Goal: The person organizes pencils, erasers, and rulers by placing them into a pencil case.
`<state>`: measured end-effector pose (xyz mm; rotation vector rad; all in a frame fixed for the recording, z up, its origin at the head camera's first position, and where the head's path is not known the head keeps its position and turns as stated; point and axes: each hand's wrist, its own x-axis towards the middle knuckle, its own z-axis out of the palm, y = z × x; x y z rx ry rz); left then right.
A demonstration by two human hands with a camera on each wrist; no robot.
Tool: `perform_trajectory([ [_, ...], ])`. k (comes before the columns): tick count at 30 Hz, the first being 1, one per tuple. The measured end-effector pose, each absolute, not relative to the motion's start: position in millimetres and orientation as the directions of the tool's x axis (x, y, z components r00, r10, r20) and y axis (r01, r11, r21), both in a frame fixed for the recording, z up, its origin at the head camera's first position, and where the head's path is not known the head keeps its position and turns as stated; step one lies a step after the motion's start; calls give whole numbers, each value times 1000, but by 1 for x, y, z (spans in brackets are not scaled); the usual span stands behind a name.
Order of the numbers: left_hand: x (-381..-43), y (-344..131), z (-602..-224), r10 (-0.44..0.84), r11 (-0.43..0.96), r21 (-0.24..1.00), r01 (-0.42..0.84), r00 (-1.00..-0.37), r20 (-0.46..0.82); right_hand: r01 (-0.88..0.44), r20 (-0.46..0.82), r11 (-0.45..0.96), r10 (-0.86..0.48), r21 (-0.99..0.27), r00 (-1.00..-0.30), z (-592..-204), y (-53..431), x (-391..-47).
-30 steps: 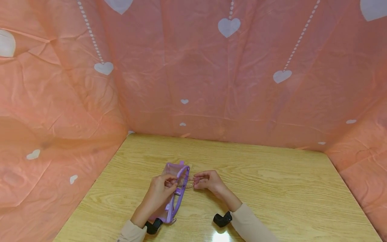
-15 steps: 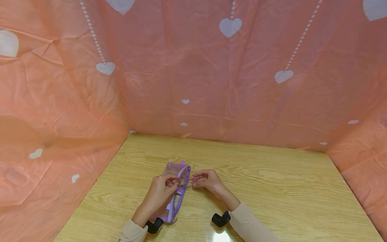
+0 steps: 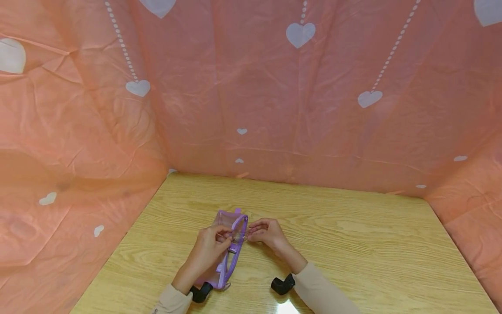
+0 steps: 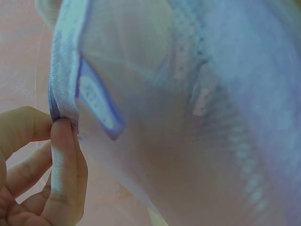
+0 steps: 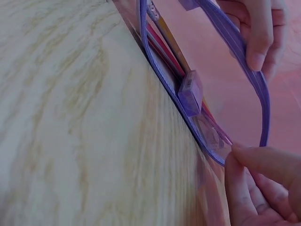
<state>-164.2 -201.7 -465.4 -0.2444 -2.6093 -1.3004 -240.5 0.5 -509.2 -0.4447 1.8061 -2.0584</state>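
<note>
A see-through purple pencil case (image 3: 224,216) lies on the table with its zip undone. My left hand (image 3: 211,245) pinches the zip edge (image 4: 66,61) between thumb and fingers, holding the mouth apart. At the other side of the mouth, my right hand (image 3: 268,233) pinches a small clear piece with a thin pink edge (image 5: 221,132); its kind is unclear, and it reaches into the case. Inside lie a small purple block (image 5: 190,94), a yellow pencil-like stick (image 5: 170,37) and red sticks (image 5: 162,47).
The wood-grain table (image 3: 353,244) extends right of the hands. A pink cloth with white hearts (image 3: 274,109) hangs behind and along both sides. Black wrist cameras (image 3: 282,285) sit close to the tabletop below each wrist.
My right hand has moved slightly left toward the case, and the clear piece has gone further into its mouth. My left hand keeps its pinch on the zip edge.
</note>
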Motion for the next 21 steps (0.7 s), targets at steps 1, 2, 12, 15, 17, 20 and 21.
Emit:
perform_trajectory([
  [1, -164, -202, -465, 51, 595, 767, 240, -964, 262, 61, -2, -113, -461, -992, -888, -509, -1, -240],
  [2, -164, -202, -466, 49, 594, 768, 237, -964, 260, 63, -4, -116, -452, -991, -892, -510, -2, -240],
  [12, -165, -203, -466, 48, 589, 769, 248, -961, 273, 16, 36, -137, -372, -990, -927, -513, -13, -241],
  [15, -165, -204, -466, 50, 589, 768, 252, -960, 277, 3, 44, -132, -349, -991, -936, -512, -15, -240],
  [17, -165, -204, -466, 52, 588, 768, 254, -959, 278, -6, 48, -126, -338, -992, -940, -512, -17, -240],
  [20, -165, -204, -467, 54, 581, 771, 259, -958, 282, -12, 53, -126, -324, -992, -945, -512, -17, -239],
  [21, -165, -205, -466, 55, 578, 773, 262, -957, 283, -9, 50, -129, -321, -992, -946, -511, -17, -239],
])
